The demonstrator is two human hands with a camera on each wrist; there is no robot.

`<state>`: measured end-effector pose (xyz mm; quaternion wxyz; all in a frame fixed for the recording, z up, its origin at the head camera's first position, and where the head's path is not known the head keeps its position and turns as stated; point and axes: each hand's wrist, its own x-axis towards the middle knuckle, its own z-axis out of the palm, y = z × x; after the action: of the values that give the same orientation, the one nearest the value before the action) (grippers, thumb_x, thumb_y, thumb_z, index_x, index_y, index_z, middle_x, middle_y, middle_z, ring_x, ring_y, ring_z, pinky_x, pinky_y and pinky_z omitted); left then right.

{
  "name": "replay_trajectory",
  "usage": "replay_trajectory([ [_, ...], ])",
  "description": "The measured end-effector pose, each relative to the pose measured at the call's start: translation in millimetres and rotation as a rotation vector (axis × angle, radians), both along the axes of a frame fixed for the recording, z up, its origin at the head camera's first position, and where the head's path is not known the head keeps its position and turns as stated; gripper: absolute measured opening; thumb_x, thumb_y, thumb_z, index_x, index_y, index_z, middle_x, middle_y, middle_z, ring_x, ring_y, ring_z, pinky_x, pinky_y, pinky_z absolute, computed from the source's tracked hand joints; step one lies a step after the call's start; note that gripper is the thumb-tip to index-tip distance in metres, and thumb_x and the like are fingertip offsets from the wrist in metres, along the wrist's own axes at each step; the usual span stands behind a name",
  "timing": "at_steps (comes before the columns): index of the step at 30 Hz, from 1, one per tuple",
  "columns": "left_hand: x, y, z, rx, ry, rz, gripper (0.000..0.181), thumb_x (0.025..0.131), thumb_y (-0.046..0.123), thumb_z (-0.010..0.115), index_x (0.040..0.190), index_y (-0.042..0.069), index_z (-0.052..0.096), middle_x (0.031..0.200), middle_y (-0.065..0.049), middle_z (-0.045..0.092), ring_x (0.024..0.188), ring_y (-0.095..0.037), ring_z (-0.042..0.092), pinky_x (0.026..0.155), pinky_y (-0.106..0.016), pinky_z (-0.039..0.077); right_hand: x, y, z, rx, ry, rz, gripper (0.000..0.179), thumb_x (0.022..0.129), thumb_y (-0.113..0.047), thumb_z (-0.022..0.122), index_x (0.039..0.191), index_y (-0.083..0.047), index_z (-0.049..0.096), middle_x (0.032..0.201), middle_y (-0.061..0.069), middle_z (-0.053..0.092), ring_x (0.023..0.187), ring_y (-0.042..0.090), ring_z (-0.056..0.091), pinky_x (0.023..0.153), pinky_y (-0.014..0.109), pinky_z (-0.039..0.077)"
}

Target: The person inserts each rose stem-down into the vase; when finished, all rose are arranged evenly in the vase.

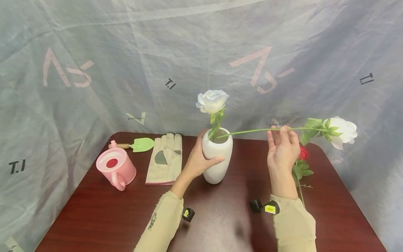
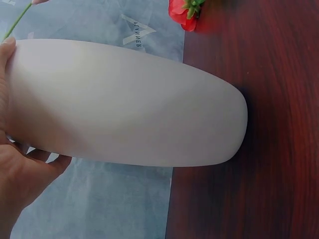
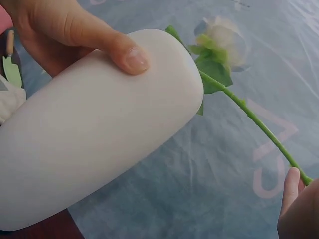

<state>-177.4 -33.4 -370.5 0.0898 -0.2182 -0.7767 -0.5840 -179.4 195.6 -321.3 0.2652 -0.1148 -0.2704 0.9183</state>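
A white vase [image 1: 217, 157] stands upright on the table, and my left hand [image 1: 201, 157] grips its left side with the thumb across the front. One white rose [image 1: 212, 101] rises from the vase mouth. My right hand [image 1: 283, 150] pinches the green stem [image 1: 252, 132] of a second white rose [image 1: 341, 132], held nearly level with the bloom to the right. That stem's free end lies at the vase opening. In the right wrist view the stem [image 3: 259, 124] runs from the vase rim to the right fingertips. The left wrist view shows mostly the vase's side [image 2: 129, 104].
A red rose [image 1: 303, 153] lies on the table, partly behind the right forearm. To the left are a pink watering can [image 1: 118, 168], a green trowel [image 1: 142, 144] and pale gardening gloves [image 1: 165, 161]. A grey printed cloth [image 1: 189, 52] hangs behind the dark red table [image 1: 94, 217].
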Motion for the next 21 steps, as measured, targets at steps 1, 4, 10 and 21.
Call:
replay_trajectory([
  [1, 0.3, 0.2, 0.3, -0.002, 0.000, 0.000, 0.093, 0.070, 0.016, 0.081, 0.143, 0.013, 0.025, 0.123, -0.008, 0.051, 0.107, -0.023, 0.052, 0.085, -0.044, 0.043, -1.2, -1.4, 0.5, 0.016, 0.004, 0.003, 0.006, 0.090, -0.003, 0.058, 0.095, -0.001, 0.054, 0.116, 0.012, 0.045, 0.096, 0.026, 0.061, 0.085, 0.035, 0.048],
  [4, 0.9, 0.3, 0.7, -0.003, 0.002, 0.000, 0.093, 0.070, 0.016, 0.082, 0.144, 0.013, 0.025, 0.123, -0.010, 0.051, 0.107, -0.024, 0.052, 0.085, -0.044, 0.043, -5.4, -6.8, 2.0, 0.080, 0.027, -0.003, 0.006, 0.090, -0.002, 0.058, 0.095, 0.000, 0.055, 0.113, 0.013, 0.048, 0.091, 0.026, 0.061, 0.078, 0.034, 0.051],
  [10, -0.6, 0.1, 0.0, 0.003, 0.014, -0.005, 0.093, 0.070, 0.016, 0.082, 0.144, 0.013, 0.024, 0.123, -0.010, 0.051, 0.107, -0.024, 0.052, 0.085, -0.045, 0.043, -14.0, -22.5, 5.3, 0.241, 0.105, -0.046, 0.011, 0.088, -0.002, 0.062, 0.094, 0.005, 0.056, 0.095, 0.013, 0.052, 0.083, 0.029, 0.061, 0.068, 0.032, 0.053],
  [21, -3.4, 0.3, -5.0, 0.009, 0.004, -0.011, 0.094, 0.070, 0.015, 0.082, 0.144, 0.013, 0.023, 0.124, -0.009, 0.051, 0.108, -0.023, 0.052, 0.086, -0.045, 0.042, -19.5, -46.2, 2.0, 0.534, 0.046, -0.060, 0.005, 0.088, -0.004, 0.062, 0.093, -0.003, 0.062, 0.096, 0.009, 0.058, 0.072, 0.018, 0.058, 0.069, 0.031, 0.053],
])
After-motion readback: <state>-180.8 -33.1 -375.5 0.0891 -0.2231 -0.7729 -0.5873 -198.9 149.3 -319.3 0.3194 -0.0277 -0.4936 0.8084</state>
